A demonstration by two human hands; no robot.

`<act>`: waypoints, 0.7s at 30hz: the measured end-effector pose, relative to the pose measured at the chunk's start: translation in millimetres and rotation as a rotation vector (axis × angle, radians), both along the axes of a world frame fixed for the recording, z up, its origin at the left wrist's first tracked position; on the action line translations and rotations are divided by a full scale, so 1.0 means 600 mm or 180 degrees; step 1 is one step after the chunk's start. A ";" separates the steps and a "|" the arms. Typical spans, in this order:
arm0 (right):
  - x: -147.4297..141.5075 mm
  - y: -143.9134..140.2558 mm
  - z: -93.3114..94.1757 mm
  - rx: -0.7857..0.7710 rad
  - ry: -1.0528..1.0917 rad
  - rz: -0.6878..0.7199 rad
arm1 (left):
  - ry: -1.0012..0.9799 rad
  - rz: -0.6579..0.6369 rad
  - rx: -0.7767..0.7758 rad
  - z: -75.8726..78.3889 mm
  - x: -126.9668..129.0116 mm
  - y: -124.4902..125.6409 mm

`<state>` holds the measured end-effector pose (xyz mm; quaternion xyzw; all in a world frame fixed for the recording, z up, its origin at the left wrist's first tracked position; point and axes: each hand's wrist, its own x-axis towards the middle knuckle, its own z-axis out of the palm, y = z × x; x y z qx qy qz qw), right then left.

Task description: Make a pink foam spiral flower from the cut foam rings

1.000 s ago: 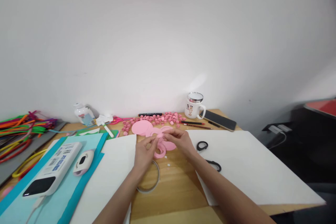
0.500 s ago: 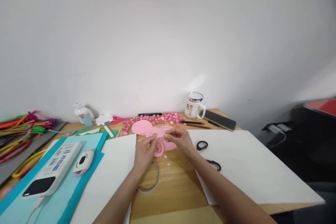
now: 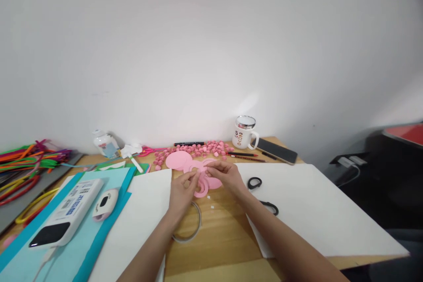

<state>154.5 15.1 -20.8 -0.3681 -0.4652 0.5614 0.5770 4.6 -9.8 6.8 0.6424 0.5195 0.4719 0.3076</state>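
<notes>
My left hand [image 3: 183, 191] is closed in a pinch, and its fingertips meet a cut spiral of pink paper [image 3: 202, 188] whose curl hangs between the hands. Facing it from the right, my right hand [image 3: 226, 175] pinches the same pink paper; the exact spot held is too small to make out. Just beyond the fingers lie pink paper circles [image 3: 179, 160], some overlapping. Below my left wrist a thin roll of tape [image 3: 199, 224] rests on the wooden table, partly covered by the wrist. Small white scraps [image 3: 212, 207] lie near it.
Pink beads or balls [image 3: 214, 147] are spread behind the circles. A white mug [image 3: 243, 137], pencils [image 3: 243, 154] and a phone [image 3: 277, 150] stand or lie at the back right. Black-handled scissors [image 3: 254, 183] touch the right white sheet [image 3: 317, 211]. A power bank [image 3: 71, 211] lies left on blue paper.
Almost nothing differs. The fingertips of both hands have shifted slightly around the pink paper.
</notes>
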 end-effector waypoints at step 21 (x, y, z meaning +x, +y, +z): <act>0.000 -0.001 0.005 0.0112 -0.0123 -0.0023 | 0.0012 0.0092 0.0072 0.003 0.000 0.001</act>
